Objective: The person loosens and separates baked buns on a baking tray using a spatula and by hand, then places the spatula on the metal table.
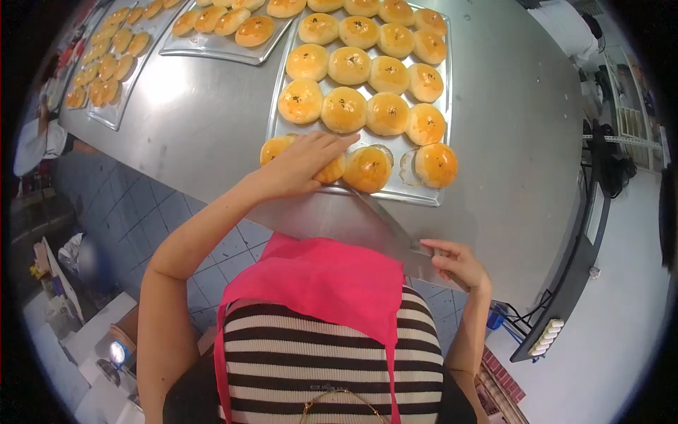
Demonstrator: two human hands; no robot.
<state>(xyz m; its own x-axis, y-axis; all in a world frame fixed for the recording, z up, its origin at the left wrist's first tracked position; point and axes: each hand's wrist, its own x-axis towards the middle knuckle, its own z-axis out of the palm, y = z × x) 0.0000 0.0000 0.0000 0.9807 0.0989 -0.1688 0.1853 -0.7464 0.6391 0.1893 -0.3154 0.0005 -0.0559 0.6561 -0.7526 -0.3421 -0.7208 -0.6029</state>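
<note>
My left hand (pixel 304 164) lies over the buns in the front row of the near tray (pixel 417 193), touching a glazed bun (pixel 330 172) that it partly covers. My right hand (pixel 455 265) is closed round the handle of a long metal spatula or knife (pixel 385 218), whose blade reaches up to the tray's front edge. The blade's tip is by the front row, near another bun (pixel 368 169). A bun at the right end (pixel 436 165) sits beside a bare ring mark on the tray. Rows of golden buns fill the tray behind.
Two more trays of buns stand at the back left, one nearer (pixel 219 51) and one farther (pixel 106 119). The metal table (pixel 508 141) extends to the right. Another person's white clothing (pixel 565 28) shows at the back right.
</note>
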